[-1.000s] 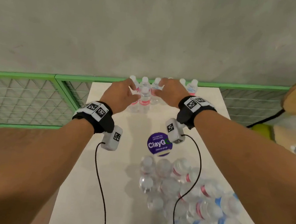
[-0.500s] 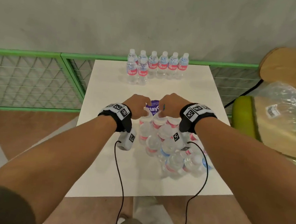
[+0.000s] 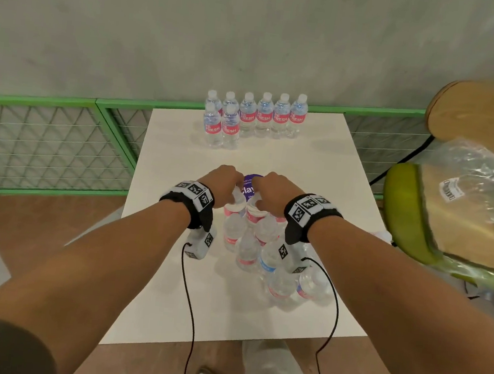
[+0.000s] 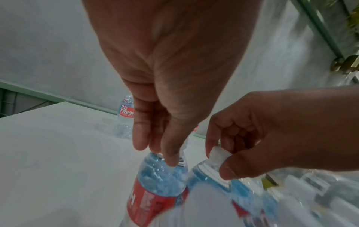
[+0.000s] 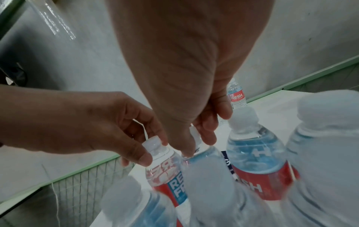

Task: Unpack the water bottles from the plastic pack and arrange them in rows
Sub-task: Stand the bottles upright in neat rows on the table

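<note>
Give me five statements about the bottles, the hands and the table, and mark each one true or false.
1. Eight bottles stand at the far edge of the table. True.
2. The left hand is flat on the table. False: its fingers pinch the cap of a bottle in the near cluster.
3. The right hand grips a bottle by its top. True.
4. The far bottles lie on their sides. False: they stand upright.
5. A purple sticker shows on the table between the two hands. True.
</note>
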